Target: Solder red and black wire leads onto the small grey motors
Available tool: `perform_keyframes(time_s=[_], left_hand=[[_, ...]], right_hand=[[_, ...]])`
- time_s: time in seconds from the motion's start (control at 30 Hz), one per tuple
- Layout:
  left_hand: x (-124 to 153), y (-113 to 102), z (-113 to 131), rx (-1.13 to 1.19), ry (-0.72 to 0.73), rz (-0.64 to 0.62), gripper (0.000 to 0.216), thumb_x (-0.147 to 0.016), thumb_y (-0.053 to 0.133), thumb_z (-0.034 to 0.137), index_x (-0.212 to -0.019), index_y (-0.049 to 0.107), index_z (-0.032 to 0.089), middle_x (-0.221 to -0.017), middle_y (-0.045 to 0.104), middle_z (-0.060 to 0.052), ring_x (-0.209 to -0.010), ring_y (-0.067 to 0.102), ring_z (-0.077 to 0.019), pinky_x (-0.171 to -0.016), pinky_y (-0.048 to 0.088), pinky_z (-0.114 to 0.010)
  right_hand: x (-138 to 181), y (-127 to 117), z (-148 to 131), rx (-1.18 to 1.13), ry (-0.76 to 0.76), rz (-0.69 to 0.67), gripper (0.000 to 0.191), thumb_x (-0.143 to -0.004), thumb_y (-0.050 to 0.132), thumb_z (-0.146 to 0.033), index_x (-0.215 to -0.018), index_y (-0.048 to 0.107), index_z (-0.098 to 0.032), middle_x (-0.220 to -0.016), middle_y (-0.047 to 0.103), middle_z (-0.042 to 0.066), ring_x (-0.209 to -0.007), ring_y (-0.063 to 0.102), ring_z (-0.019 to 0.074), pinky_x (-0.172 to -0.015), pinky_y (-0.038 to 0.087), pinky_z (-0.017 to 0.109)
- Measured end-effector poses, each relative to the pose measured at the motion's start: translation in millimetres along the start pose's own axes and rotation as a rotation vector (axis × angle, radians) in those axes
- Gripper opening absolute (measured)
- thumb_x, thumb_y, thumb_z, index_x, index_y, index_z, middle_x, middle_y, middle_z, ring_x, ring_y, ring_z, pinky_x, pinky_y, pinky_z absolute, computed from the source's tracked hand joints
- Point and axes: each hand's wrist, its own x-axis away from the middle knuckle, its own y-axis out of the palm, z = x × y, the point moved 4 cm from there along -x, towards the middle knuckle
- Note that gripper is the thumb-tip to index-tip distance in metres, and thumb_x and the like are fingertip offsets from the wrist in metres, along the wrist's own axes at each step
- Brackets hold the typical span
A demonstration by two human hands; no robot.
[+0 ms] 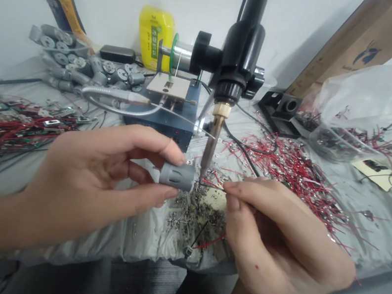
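Observation:
My left hand [100, 178] pinches a small grey cylindrical motor [176, 175] between thumb and fingers, with its end right beside the tip of the soldering iron [214, 135]. That iron hangs upright from a black holder [239, 59]. My right hand [279, 236] pinches thin red and black wires [214, 185] and holds their ends against the motor's end, under the iron tip. Below the tip lies a heap of solder scraps [194, 212].
A blue solder-feeding box [166, 112] with a solder spool [179, 56] stands behind. Grey motors [82, 65] are piled at back left. Red wire pieces lie at the left [0, 124] and right [290, 165]. A yellow bottle [155, 30], a plastic bag [378, 112] and a cardboard box [364, 39] stand behind.

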Motion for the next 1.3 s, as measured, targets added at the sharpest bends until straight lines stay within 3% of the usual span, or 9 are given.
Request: perform_keyframes(time_s=[0.4, 0.9, 1.3], left_hand=[[-1.3, 0.8, 1.9, 0.012, 0.006, 0.010, 0.035, -0.082, 0.094, 0.006, -0.106, 0.090, 0.031, -0.102, 0.088, 0.006, -0.084, 0.084, -0.0131, -0.071, 0.075, -0.013], [-2.2, 1.3, 3.6, -0.017, 0.006, 0.013, 0.033, -0.085, 0.094, 0.009, -0.106, 0.089, 0.034, -0.103, 0.087, 0.011, -0.081, 0.084, -0.0100, -0.073, 0.073, -0.011], [0.2, -0.8, 2.8, -0.001, 0.063, 0.002, 0.034, -0.084, 0.097, 0.011, -0.110, 0.090, 0.033, -0.104, 0.087, 0.008, -0.080, 0.083, -0.0091, -0.072, 0.073, -0.010]], right_hand=[[-1.5, -1.5, -4.2, 0.032, 0.008, 0.023, 0.028, -0.089, 0.073, 0.002, -0.102, 0.081, -0.021, -0.073, 0.072, -0.004, -0.064, 0.065, 0.0112, -0.051, 0.041, 0.029], [1.7, -1.3, -0.3, 0.013, 0.000, 0.028, 0.031, -0.086, 0.075, 0.004, -0.105, 0.083, -0.019, -0.075, 0.073, -0.003, -0.064, 0.065, 0.0111, -0.052, 0.040, 0.029], [1.9, -0.4, -3.3, 0.033, 0.031, 0.033, 0.029, -0.090, 0.072, 0.004, -0.103, 0.081, -0.020, -0.075, 0.072, -0.003, -0.064, 0.063, 0.0095, -0.053, 0.041, 0.027]])
